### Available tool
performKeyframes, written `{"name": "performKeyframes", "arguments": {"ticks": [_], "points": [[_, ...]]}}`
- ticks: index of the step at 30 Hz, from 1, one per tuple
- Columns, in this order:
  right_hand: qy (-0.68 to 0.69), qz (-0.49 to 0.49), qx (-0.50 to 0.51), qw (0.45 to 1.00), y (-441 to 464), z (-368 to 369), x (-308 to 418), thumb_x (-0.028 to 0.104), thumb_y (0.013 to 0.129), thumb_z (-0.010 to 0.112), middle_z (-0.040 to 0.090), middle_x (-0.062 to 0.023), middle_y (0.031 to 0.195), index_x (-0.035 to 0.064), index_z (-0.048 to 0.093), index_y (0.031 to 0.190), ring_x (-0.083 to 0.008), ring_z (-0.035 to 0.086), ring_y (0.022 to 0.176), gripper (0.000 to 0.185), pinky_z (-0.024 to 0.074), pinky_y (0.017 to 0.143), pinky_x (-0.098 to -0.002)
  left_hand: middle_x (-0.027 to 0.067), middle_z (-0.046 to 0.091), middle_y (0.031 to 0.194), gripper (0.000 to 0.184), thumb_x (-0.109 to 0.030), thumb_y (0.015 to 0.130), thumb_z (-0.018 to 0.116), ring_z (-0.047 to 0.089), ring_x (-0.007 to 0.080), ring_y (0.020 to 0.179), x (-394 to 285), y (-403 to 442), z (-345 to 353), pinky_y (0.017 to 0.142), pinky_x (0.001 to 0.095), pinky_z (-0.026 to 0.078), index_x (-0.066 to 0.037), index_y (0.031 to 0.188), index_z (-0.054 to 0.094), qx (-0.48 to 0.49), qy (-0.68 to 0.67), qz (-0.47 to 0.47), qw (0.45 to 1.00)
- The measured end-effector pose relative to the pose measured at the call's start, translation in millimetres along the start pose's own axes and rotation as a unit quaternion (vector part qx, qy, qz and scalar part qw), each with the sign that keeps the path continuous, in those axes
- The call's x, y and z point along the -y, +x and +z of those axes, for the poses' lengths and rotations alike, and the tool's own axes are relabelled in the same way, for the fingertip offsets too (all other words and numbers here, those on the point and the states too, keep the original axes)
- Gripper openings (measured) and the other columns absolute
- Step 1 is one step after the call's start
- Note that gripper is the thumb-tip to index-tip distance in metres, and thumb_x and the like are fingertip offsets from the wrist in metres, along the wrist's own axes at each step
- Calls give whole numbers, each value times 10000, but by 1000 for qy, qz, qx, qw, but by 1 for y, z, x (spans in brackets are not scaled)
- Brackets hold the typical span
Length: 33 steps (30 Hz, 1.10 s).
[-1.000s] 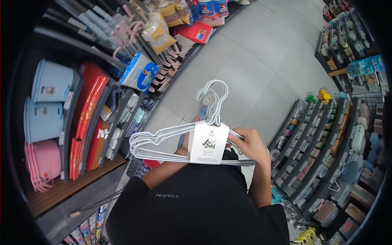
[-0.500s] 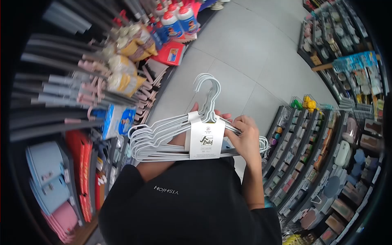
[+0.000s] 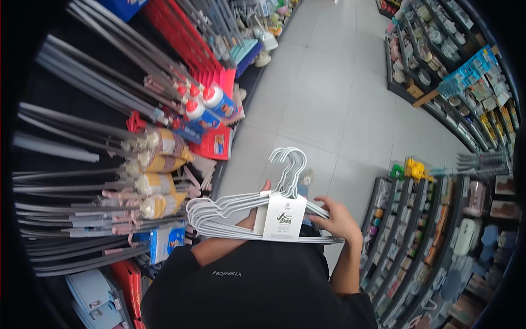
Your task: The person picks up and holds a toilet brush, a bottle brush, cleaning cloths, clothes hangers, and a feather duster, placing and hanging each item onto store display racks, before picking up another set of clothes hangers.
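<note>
A bundle of white wire hangers (image 3: 224, 215) is held in front of my black shirt, hooks pointing away from me. A white paper label (image 3: 285, 217) with dark characters wraps its middle. My right hand (image 3: 335, 220) grips the right arms of the hangers, thumb on top. Behind the bundle, left of the label, my left hand (image 3: 257, 214) holds it from beneath; most of its fingers are hidden by the hangers and label.
On the left, a shelf holds mop poles (image 3: 76, 186), yellow bags (image 3: 159, 181), white-and-blue bottles (image 3: 203, 112) and blue bins (image 3: 96, 299). Curved shelves (image 3: 405, 241) of small goods stand at the right. Grey tiled floor (image 3: 329, 104) runs between them.
The view has swung along the aisle, bringing more mop poles and bottles in on the left. The hangers appear lower in view, still held in both hands.
</note>
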State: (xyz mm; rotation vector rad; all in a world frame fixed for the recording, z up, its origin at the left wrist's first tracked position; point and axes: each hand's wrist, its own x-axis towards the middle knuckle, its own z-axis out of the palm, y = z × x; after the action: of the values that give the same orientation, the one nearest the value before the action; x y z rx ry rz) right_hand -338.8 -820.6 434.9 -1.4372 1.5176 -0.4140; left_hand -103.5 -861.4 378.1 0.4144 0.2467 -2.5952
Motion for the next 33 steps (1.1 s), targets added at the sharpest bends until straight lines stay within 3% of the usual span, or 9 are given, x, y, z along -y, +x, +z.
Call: {"name": "performKeyframes", "arguments": {"ticks": [2, 3, 7, 11, 15, 18, 21, 27, 33], "points": [[13, 46, 40, 998, 26, -47, -5, 274, 747, 749, 668, -154, 796, 32, 592, 1114, -253, 658, 683, 466, 486, 618, -361, 290, 497, 1234, 821, -702, 864, 318, 572, 451, 1031, -19, 44, 22, 874, 528, 496, 0, 1260, 476, 20, -18, 31, 999], [12, 27, 19, 999, 42, -57, 1, 332, 796, 698, 650, -153, 702, 22, 637, 993, -281, 650, 651, 372, 482, 604, -377, 288, 499, 1228, 770, -679, 877, 322, 587, 447, 998, -33, 55, 39, 844, 540, 508, -24, 1246, 489, -49, -17, 41, 998], [-114, -24, 12, 993, 96, -137, -11, 384, 878, 585, 608, -174, 619, 3, 620, 890, -349, 614, 603, 383, 467, 570, -402, 266, 499, 1245, 772, -673, 875, 343, 599, 417, 997, -52, 138, 100, 822, 522, 522, -28, 1281, 463, -73, 9, 83, 994], [-94, 5, 30, 995, 158, -189, 6, 390, 861, 601, 610, -229, 691, -2, 611, 898, -404, 605, 675, 394, 460, 617, -455, 232, 502, 1261, 725, -635, 891, 378, 593, 349, 1029, -99, 190, 83, 848, 460, 519, -34, 1290, 456, 52, -13, 55, 997], [-78, -25, 29, 996, 212, -229, 21, 341, 829, 653, 615, -191, 646, 6, 625, 922, -357, 621, 624, 348, 473, 592, -414, 264, 486, 1283, 593, -517, 910, 464, 592, 312, 1027, -131, 229, 104, 815, 386, 535, -11, 1216, 504, -11, -29, 176, 984], [-84, -39, 42, 995, 255, -244, 27, 342, 826, 659, 617, -156, 613, 20, 632, 946, -316, 635, 598, 344, 480, 581, -389, 229, 481, 1301, 619, -558, 913, 414, 550, 338, 1101, -165, 247, 89, 882, 464, 501, -46, 1254, 480, 53, -66, 153, 985], [-83, -56, 58, 993, 304, -262, 37, 312, 827, 666, 618, -136, 598, 33, 634, 971, -297, 636, 584, 315, 484, 572, -374, 227, 462, 1320, 601, -530, 918, 422, 571, 341, 1068, -196, 270, 101, 859, 467, 515, -32, 1250, 479, -2, -105, 190, 976], [-82, -112, 50, 989, 448, -314, 50, 274, 827, 662, 633, -188, 695, 5, 646, 989, -327, 638, 637, 313, 489, 603, -386, 217, 500, 1261, 479, -425, 924, 449, 617, 379, 936, -317, 341, 134, 780, 457, 548, -27, 1179, 528, -4, -125, 244, 962], [-96, -123, -13, 988, 575, -389, 115, 210, 798, 695, 633, -176, 712, -3, 649, 990, -263, 607, 585, 290, 471, 572, -337, 211, 492, 1277, 465, -420, 926, 448, 622, 402, 921, -459, 419, 194, 775, 461, 550, -40, 1178, 537, 62, -86, 232, 967]]}}
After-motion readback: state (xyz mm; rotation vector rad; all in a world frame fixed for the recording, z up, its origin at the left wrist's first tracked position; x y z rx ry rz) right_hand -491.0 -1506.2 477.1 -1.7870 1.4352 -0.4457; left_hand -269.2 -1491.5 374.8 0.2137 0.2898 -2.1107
